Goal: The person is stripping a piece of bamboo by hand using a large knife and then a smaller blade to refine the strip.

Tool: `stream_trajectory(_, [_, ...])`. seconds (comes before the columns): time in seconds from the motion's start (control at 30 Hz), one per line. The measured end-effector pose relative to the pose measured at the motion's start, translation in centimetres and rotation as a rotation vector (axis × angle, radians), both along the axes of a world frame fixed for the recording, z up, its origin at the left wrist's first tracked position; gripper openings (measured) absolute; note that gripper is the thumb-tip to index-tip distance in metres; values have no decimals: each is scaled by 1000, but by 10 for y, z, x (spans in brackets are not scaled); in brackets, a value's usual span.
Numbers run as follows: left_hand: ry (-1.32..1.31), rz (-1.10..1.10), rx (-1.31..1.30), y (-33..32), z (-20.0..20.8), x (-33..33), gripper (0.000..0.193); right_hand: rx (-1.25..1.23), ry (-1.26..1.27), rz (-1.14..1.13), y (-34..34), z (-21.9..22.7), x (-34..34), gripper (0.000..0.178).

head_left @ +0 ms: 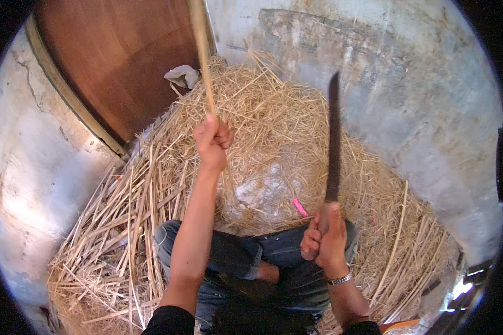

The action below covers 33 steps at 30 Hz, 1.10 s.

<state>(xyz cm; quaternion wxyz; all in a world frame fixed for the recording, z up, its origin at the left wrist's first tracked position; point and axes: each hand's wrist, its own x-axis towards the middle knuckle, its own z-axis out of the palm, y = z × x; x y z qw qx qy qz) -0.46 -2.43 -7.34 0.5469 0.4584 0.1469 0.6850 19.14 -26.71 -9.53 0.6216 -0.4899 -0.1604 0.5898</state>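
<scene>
Stick upright in left hand, long blade upright in right

Left hand (212, 142): fingers curled closed around the lower end of a long, pale stick (205, 67). Stick rises nearly vertical, leaning slightly left; upper end runs out of view, in front of the edge of a brown door (117, 50).

Right hand (330, 237): closed around the handle of a long, dark knife (334, 139). Blade points up, tip highest, well apart from the stick. Metal-banded watch (340, 278) on the right wrist.

Person sits with legs bent, in dark jeans (229, 248). Loose straw-like shavings (257, 106) are heaped ahead, against the wall (430, 106). Longer pale strips (131, 215) lie crisscrossed at left. A small pink object (300, 207) lies just beyond the knees; kind unclear. Grey cloth-like item (183, 75) sits near the door.
</scene>
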Motion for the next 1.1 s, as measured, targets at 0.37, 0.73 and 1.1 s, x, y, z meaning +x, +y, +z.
stream_trajectory(0.37, [-109, -411, -37, 14, -7, -78, 57, -193, 39, 192, -16, -43, -42, 57])
stream_trajectory(0.73, [34, -279, -21, 9, -3, -50, 62, -289, 119, 559, -24, -46, -82, 54])
stream_trajectory(1.1, [234, -135, -15, 10, 1, -22, 62, -129, -70, 536, -32, -67, -88, 57])
